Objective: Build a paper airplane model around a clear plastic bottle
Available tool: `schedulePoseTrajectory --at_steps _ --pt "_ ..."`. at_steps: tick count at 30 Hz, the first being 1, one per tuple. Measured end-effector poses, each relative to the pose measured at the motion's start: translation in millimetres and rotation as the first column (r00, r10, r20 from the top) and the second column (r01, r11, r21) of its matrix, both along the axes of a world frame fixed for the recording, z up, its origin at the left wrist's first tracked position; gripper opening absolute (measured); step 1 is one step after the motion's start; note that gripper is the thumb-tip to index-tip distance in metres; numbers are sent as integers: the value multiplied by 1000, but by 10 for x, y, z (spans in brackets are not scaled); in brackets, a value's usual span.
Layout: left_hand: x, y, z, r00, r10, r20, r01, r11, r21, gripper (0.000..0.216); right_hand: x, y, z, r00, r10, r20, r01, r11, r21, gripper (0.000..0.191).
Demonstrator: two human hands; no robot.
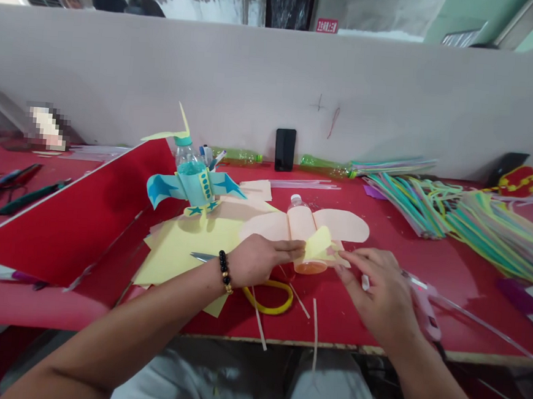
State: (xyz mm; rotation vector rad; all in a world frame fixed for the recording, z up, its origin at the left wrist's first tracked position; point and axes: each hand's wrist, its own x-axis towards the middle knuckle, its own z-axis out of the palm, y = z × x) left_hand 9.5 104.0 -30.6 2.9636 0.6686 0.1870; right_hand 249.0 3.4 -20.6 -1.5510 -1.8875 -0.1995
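A plastic bottle (296,200) lies on the red table, wrapped in pale peach paper (300,222) with a rounded paper wing (342,224) on each side. Near its orange-tinted base (310,267) a yellow paper piece (318,243) stands up from the wrap. My left hand (262,257) has its fingers pressed together against that yellow piece. My right hand (382,288) pinches the edge of a pale paper piece (343,255) beside it. Yellow-handled scissors (269,310) lie below my left hand, partly covered by it.
A blue paper-winged bottle craft (191,184) stands at the left beside a leaning red board (84,222). Yellow paper sheets (165,253) lie under the scissors. A pink glue gun (426,310) rests right of my right hand; coloured strips (477,222) lie beyond. A phone (284,150) leans on the partition.
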Motion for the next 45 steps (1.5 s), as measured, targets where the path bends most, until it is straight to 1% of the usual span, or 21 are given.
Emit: schedulePoseTrajectory --at_steps 3,5,7,8,10,12,13,14,15,16,18,20,24,26,28,30,31,33,36,42,45 --pt "0 -16 -16 999 -1 42 1 1000 3 71 -65 106 -31 998 15 -66 -14 1000 12 24" --pt "-6 -28 -28 992 10 126 -9 1000 -5 67 11 171 -48 987 -22 -160 17 999 -30 23" --pt "-15 -42 -37 971 25 239 -22 1000 -13 58 130 283 -13 967 -70 -244 52 995 -79 24" --pt "-19 -49 -38 956 31 292 -28 1000 -13 51 188 369 31 963 -87 -256 65 993 -96 25" --pt "-30 -61 -36 928 33 371 -37 999 4 40 272 610 166 969 -94 -228 60 987 -151 26" --pt "-43 -64 -30 907 37 419 -59 998 38 33 285 925 326 978 -81 -192 28 964 -263 27" --pt "-50 -62 -26 899 43 435 -76 995 59 31 263 1097 397 985 -74 -156 15 938 -347 27" --pt "-58 -58 -24 893 51 447 -96 992 79 29 223 1267 452 992 -64 -108 9 895 -446 27" --pt "-65 -53 -23 888 60 456 -116 989 96 28 171 1430 489 997 -61 -48 24 832 -554 28" --pt "-72 -49 -22 883 69 464 -135 985 109 27 110 1581 505 998 -53 -27 27 802 -597 28" --pt "-86 -43 -25 878 84 471 -161 979 124 25 -22 1832 485 998 -52 18 51 758 -650 31" --pt "-97 -43 -28 875 84 477 -167 977 134 24 -147 2012 425 995 -74 68 100 717 -690 37" --pt "-115 -55 -21 867 55 495 -144 979 143 23 -349 2210 324 979 -133 154 203 638 -743 47" --pt "-123 -58 -11 862 58 503 -143 981 133 23 -425 2263 301 971 -165 174 238 597 -766 46" --pt "-130 -59 -3 860 71 506 -151 981 120 24 -480 2302 287 968 -186 171 247 557 -793 39" --pt "-134 -61 2 856 76 511 -153 982 111 25 -508 2327 278 968 -200 153 239 530 -814 30" --pt "-133 -63 4 854 74 515 -150 983 109 25 -511 2334 277 968 -209 142 233 525 -818 27" --pt "-129 -68 6 850 65 523 -140 984 106 25 -499 2335 292 965 -230 122 230 534 -814 22" --pt "-118 -77 6 845 61 531 -136 985 103 26 -449 2300 369 964 -251 90 223 574 -788 19" --pt "-117 -89 -20 832 38 553 -121 986 115 24 -299 2102 613 966 -260 -3 185 696 -694 18" --pt "-109 -97 20 830 33 557 -120 986 119 22 -225 1942 699 959 -277 -64 178 759 -626 12"
